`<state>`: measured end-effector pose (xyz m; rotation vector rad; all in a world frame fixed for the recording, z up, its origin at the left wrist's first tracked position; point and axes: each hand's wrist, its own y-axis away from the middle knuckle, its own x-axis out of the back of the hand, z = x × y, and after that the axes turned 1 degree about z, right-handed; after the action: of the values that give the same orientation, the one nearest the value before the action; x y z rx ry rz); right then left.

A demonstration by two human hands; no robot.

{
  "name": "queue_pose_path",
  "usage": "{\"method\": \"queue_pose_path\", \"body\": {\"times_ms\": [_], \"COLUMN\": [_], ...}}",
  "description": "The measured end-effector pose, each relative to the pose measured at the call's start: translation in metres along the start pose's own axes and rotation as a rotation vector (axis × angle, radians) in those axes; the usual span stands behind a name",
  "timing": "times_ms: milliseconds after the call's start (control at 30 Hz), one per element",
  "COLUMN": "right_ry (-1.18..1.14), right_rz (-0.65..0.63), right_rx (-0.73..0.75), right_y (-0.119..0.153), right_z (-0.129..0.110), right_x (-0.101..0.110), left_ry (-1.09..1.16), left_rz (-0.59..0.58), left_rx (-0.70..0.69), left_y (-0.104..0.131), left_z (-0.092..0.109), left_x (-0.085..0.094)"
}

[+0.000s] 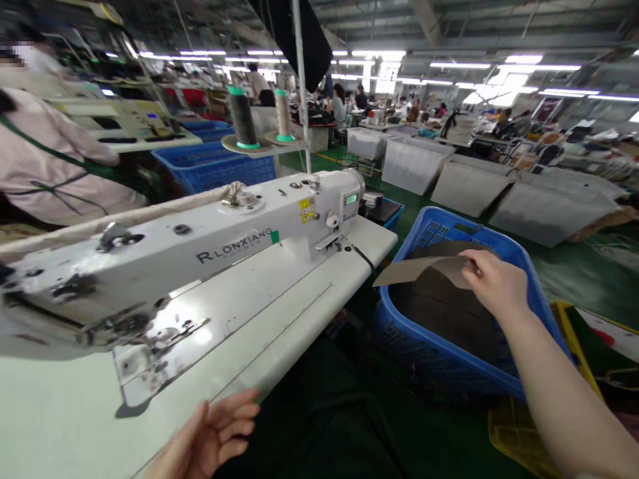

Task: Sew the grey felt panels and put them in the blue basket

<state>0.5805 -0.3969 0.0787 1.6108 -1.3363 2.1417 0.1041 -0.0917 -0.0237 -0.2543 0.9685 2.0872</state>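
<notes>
My right hand [496, 283] pinches one end of a flat grey-brown panel [417, 271] above a blue plastic basket [444, 339]. More dark brown panels [449, 313] lie inside that basket. Palm up and fingers apart, my left hand [214, 429] is at the front edge of the white sewing table [279, 319], holding nothing. A long-arm white sewing machine [239, 233] stands on this table, its needle area [154, 339] beyond my left hand. Part of the panel's gripped end is hidden by my right fingers.
Thread cones [244, 116] stand behind the machine near a metal pole [301, 86]. Another blue basket [214, 163] is behind them. A yellow crate [524, 432] sits at the lower right. Grey bins [417, 163] line the aisle. A person in pink [54, 153] is at the left.
</notes>
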Motion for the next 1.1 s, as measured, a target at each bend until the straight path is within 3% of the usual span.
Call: {"method": "queue_pose_path", "body": {"times_ms": [67,167,233,300,400,467,600,633,667,700,767,833,933,1100], "right_ry": [-0.346,-0.863,-1.119,-1.282,-1.374,-1.348,-1.175,-1.107,-1.033,-0.959,-0.822,-0.716,-0.636,-0.688], "right_rz": [0.072,-0.013,-0.133,-0.281,-0.510,-0.645,-0.751,-0.729,-0.695,-0.657,-0.599,-0.583,-0.576,-0.533], "right_rx": [0.197,0.542,0.751,0.926,1.105,1.188,1.234,1.206,1.168,1.130,1.083,1.086,1.092,1.014], "right_y": [0.000,0.010,0.022,0.038,0.063,0.075,0.075,0.070,0.065,0.060,0.049,0.041,0.036,0.041], "right_z": [-0.051,-0.146,-0.210,-0.268,-0.334,-0.365,-0.419,-0.433,-0.448,-0.462,-0.485,-0.499,-0.502,-0.490], "right_x": [0.019,0.027,0.019,0.009,-0.004,-0.010,-0.020,-0.023,-0.027,-0.031,-0.039,-0.047,-0.057,-0.071], "left_ry": [0.054,0.183,0.257,0.274,0.131,-0.071,-0.734,-0.948,-1.165,-1.367,-1.652,-1.762,-1.795,-1.799], "left_rz": [-0.158,-0.274,-0.260,-0.167,0.111,0.366,1.067,1.171,1.178,1.094,0.808,0.634,0.632,0.602], "left_rx": [0.046,0.067,0.000,-0.119,-0.300,-0.387,-0.602,-0.657,-0.698,-0.712,-0.644,-0.548,-0.482,-0.532], "left_y": [-0.001,-0.004,0.000,0.015,0.056,0.089,0.131,0.134,0.135,0.134,0.130,0.126,0.121,0.095], "left_z": [-0.001,0.003,0.007,0.012,0.016,0.013,-0.005,-0.010,-0.014,-0.017,-0.016,-0.010,0.008,0.041], "left_x": [-0.028,-0.052,-0.052,-0.038,0.000,0.029,0.079,0.087,0.092,0.095,0.097,0.096,0.096,0.101]}}
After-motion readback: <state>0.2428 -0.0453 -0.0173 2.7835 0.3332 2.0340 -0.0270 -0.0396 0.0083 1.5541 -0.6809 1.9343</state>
